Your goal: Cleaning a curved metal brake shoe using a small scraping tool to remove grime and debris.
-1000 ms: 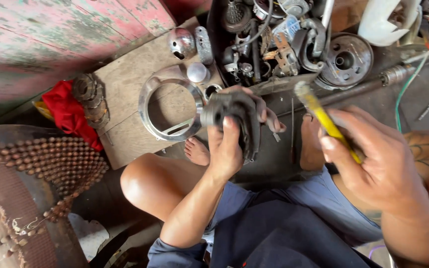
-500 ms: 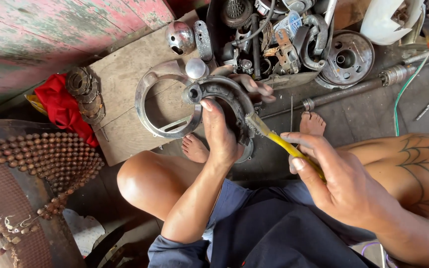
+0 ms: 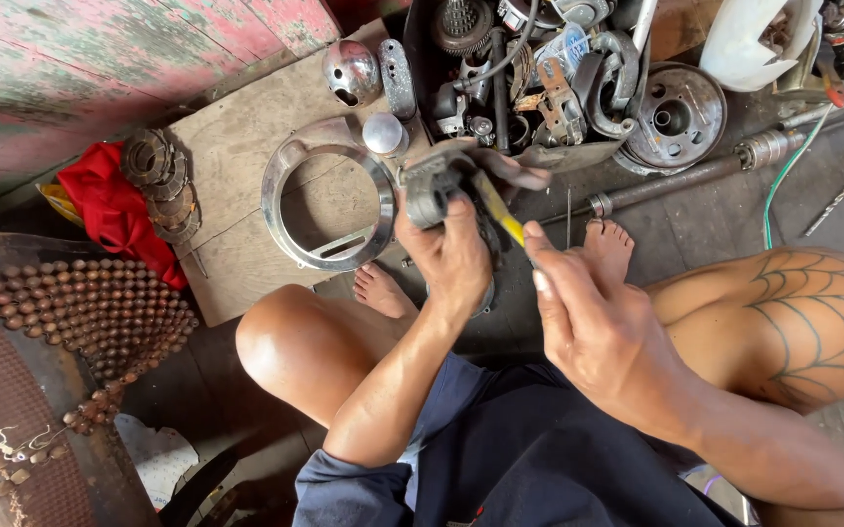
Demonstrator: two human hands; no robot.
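Work looks mid-way: left hand [image 3: 456, 256] has its grip wrapped around a dark metal part [image 3: 432, 190] at upper centre of frame, right hand [image 3: 588, 322] pinching a yellow-handled screwdriver [image 3: 498, 210] against it. Nothing looks detached yet; chrome ring [image 3: 329, 210] lies on the board beside.

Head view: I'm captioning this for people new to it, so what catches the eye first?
At centre, the left hand grips a dark metal part while the right hand works a yellow-handled tool against it. Beside them, a metal ring lies on a wooden board, and a red cloth sits far left.
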